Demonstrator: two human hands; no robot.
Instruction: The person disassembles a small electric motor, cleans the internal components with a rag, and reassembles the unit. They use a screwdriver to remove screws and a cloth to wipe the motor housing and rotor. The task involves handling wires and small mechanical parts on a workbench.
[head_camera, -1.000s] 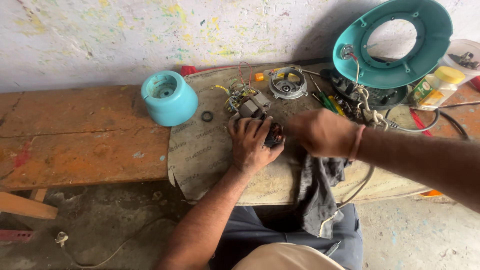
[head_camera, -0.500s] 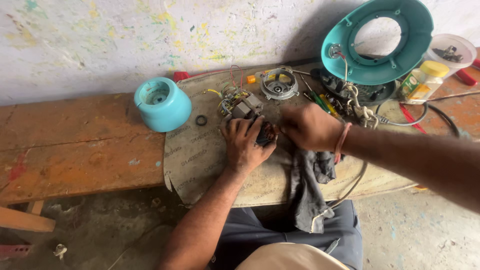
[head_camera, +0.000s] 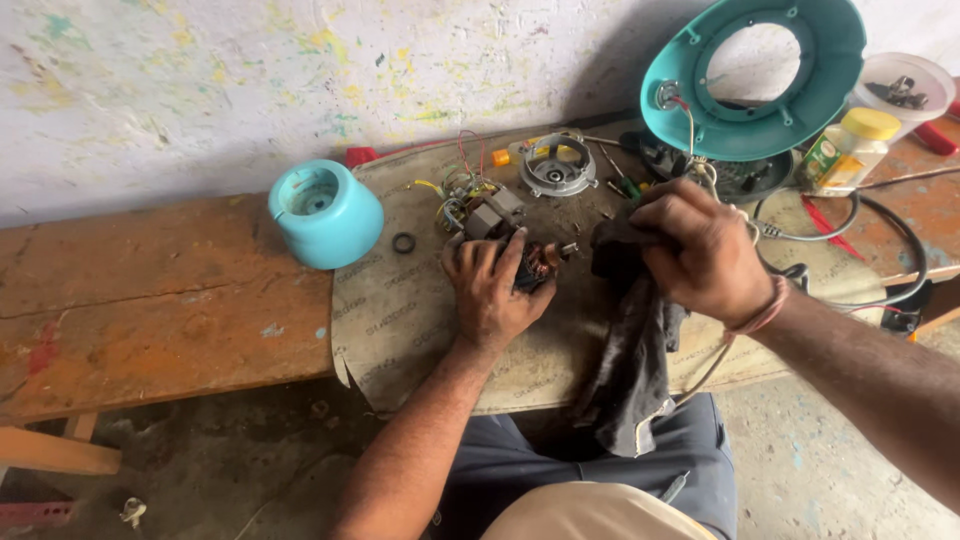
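1. Motor (head_camera: 540, 262) lies on round board (head_camera: 400, 320) on counter (head_camera: 150, 300), under left hand (head_camera: 492, 290), fingers (head_camera: 478, 262) curled holding it.
2. Right hand (head_camera: 700, 250) fingers grip dark rag (head_camera: 630, 370) just right of motor.

A small motor armature (head_camera: 538, 262) with copper-coloured windings lies on its side on the round board, its thin shaft pointing right. A dark grey rag (head_camera: 630, 350) (crumpled, grimy) sits just beside it, its tail hanging over the board's edge.
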